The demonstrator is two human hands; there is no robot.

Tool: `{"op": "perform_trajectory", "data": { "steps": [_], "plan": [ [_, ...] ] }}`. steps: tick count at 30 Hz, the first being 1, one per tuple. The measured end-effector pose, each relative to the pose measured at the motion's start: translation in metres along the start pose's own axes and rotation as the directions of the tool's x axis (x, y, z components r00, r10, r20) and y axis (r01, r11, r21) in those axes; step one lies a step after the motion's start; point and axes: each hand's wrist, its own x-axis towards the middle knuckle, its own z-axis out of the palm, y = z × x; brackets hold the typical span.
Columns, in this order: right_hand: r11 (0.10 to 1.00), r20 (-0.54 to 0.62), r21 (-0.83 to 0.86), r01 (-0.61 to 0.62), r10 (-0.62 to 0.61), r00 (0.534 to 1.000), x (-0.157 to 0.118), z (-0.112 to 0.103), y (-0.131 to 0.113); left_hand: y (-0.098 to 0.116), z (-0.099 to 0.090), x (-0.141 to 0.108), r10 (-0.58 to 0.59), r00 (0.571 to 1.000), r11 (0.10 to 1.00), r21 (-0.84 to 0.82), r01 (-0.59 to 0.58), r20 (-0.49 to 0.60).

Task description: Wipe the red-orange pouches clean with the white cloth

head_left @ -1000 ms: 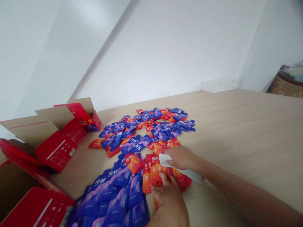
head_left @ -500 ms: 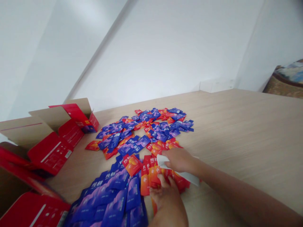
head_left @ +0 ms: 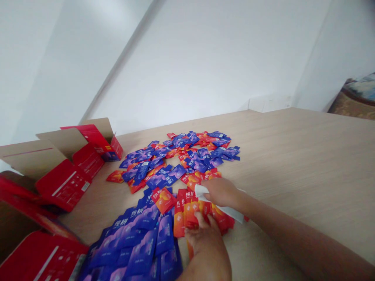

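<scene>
1. Head view, angled down across a pale wood-grain table (head_left: 295, 164).
2. Left hand (head_left: 202, 244): at lower centre, fingers half-curled and touching the edge of a fanned, overlapping row of red-orange sachets (head_left: 187, 214). Firm grip or light contact: cannot tell.
3. Right hand (head_left: 221, 193): just above the left hand, fingers closed on a white strip (head_left: 230, 211), material unclear, one end pinched under the fingers and the other lying across the red-orange sachets.
4. Handling at this moment: both hands at the red-orange row, on the tabletop between them.
5. Just left of that row: overlapping blue-purple sachets (head_left: 137, 238) with white Chinese lettering, running off the bottom edge.
6. Beyond the hands: a loose heap of mixed blue and red sachets (head_left: 181, 160).
7. At the left edge: open red cardboard cartons (head_left: 64, 183), flaps raised.
8. Far right, beyond the table: a patterned fabric item (head_left: 354, 99).
</scene>
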Motion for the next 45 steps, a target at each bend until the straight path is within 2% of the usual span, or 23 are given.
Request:
{"op": "perform_trajectory", "data": {
  "steps": [5,8,11,15,18,21,25,27,30,33,38,43,45],
  "plan": [
    [1.000,-0.047,-0.013,-0.028,0.027,0.999,-0.002,-0.011,0.004,0.001,0.001,-0.001,0.003,1.000,1.000,0.007,-0.003,-0.013],
    [0.999,-0.043,0.005,0.040,-0.040,0.998,-0.008,-0.013,0.002,0.001,0.002,0.000,0.005,1.000,1.000,0.011,-0.005,-0.015],
    [0.996,0.014,0.029,0.090,-0.091,0.996,-0.007,-0.005,-0.003,0.000,0.002,0.001,0.006,1.000,1.000,0.018,-0.006,-0.014],
    [1.000,-0.023,-0.003,-0.029,0.029,0.999,0.000,-0.003,-0.003,0.000,0.000,0.000,0.003,1.000,1.000,0.028,-0.003,-0.011],
    [0.999,-0.069,-0.011,-0.044,0.043,0.997,-0.001,-0.010,0.000,0.000,-0.001,-0.002,0.005,1.000,0.999,0.037,-0.004,-0.014],
    [1.000,-0.087,0.019,-0.004,0.005,0.996,-0.005,-0.012,0.000,0.001,-0.004,-0.004,0.009,1.000,0.999,0.043,-0.009,-0.017],
    [0.995,0.003,0.061,0.081,-0.082,0.997,-0.002,-0.002,-0.003,0.002,-0.014,-0.009,0.008,1.000,0.998,0.055,-0.007,-0.021],
    [0.999,0.019,0.051,0.017,-0.018,1.000,0.001,-0.001,-0.002,0.003,-0.021,-0.013,0.001,1.000,0.998,0.069,0.000,-0.021],
    [0.997,-0.022,0.019,-0.080,0.080,0.997,0.002,-0.007,0.001,0.005,-0.029,-0.017,-0.015,1.000,0.995,0.097,0.014,0.004],
    [0.999,-0.064,0.014,-0.049,0.049,0.997,-0.004,-0.013,-0.001,0.006,-0.033,-0.018,-0.023,0.999,0.994,0.112,0.019,0.033],
    [0.996,-0.023,0.031,0.083,-0.083,0.996,-0.008,0.000,-0.015,0.005,-0.031,-0.020,-0.011,1.000,0.994,0.110,0.012,-0.013],
    [1.000,-0.067,0.002,-0.012,0.012,0.998,-0.001,0.003,-0.009,0.007,-0.023,-0.018,-0.007,0.998,0.996,0.091,0.012,-0.056],
    [1.000,-0.103,-0.003,-0.007,0.007,0.995,-0.001,0.001,-0.005,0.009,-0.018,-0.016,-0.021,0.998,0.996,0.091,0.025,-0.051]
  ]
}}
